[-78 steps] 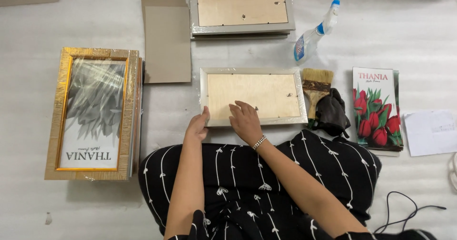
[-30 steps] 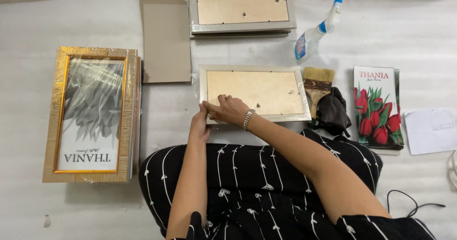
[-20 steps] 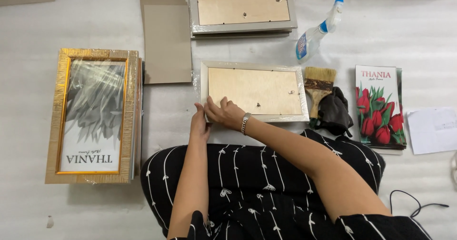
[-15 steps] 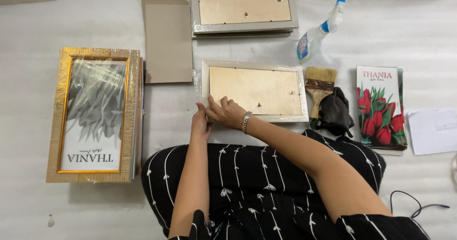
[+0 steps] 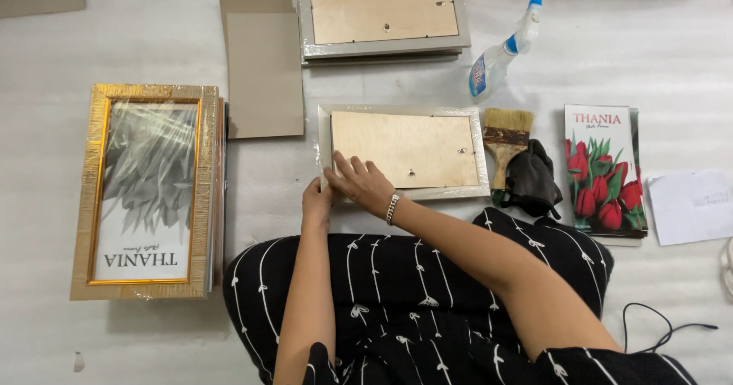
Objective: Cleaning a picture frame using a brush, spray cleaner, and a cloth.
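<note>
Seen from above: face-down picture frame (image 5: 405,152) with plywood backing, lying mid-floor on white sheeting. Left hand (image 5: 317,203) curled, pinching the frame's near-left corner; right hand (image 5: 366,186) spread flat, pressing the backing beside it. Probably seating the backing at that corner; likely next, careful pressure along the remaining edges. Brush (image 5: 506,142) and spray bottle (image 5: 500,53) lying near the frame's right side.

Head view, single camera: looks steeply down from above the seated person onto the white floor covering (image 5: 611,56), moderately near; lap fills lower frame.
</note>
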